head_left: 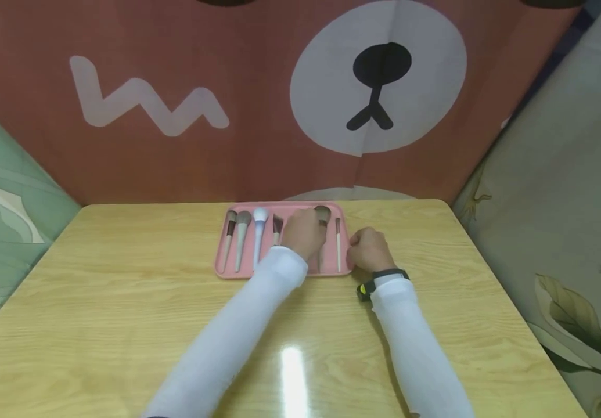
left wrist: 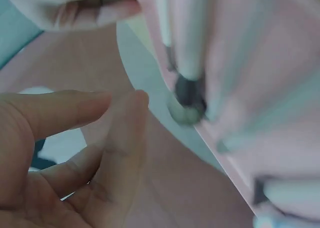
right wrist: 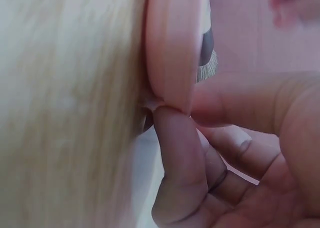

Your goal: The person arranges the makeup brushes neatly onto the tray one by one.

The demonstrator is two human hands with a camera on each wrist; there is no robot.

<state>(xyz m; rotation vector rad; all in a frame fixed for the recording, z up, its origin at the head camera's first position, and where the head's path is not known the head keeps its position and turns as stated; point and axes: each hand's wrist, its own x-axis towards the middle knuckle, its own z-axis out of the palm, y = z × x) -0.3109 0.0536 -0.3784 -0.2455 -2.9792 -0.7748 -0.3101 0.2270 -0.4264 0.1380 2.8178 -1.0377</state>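
A pink tray (head_left: 287, 204) lies on the table with several makeup brushes side by side in it, among them a white-headed brush (head_left: 259, 232), a wide brush (head_left: 323, 213) and a thin brush (head_left: 338, 247). My left hand (head_left: 304, 233) is above the right half of the tray and hides part of what lies there. In the left wrist view its thumb and finger come close together with nothing visible between them; the nearby brushes (left wrist: 188, 97) are blurred. My right hand (right wrist: 240, 153) pinches the tray's rim (right wrist: 172, 47) at its right end between thumb and fingers.
The wooden table (head_left: 122, 302) extends around the tray. A brown cloth (head_left: 258, 104) with a bear face hangs behind its far edge. Patterned cloths (head_left: 551, 191) hang at both sides. A black band (head_left: 378, 280) circles the right wrist.
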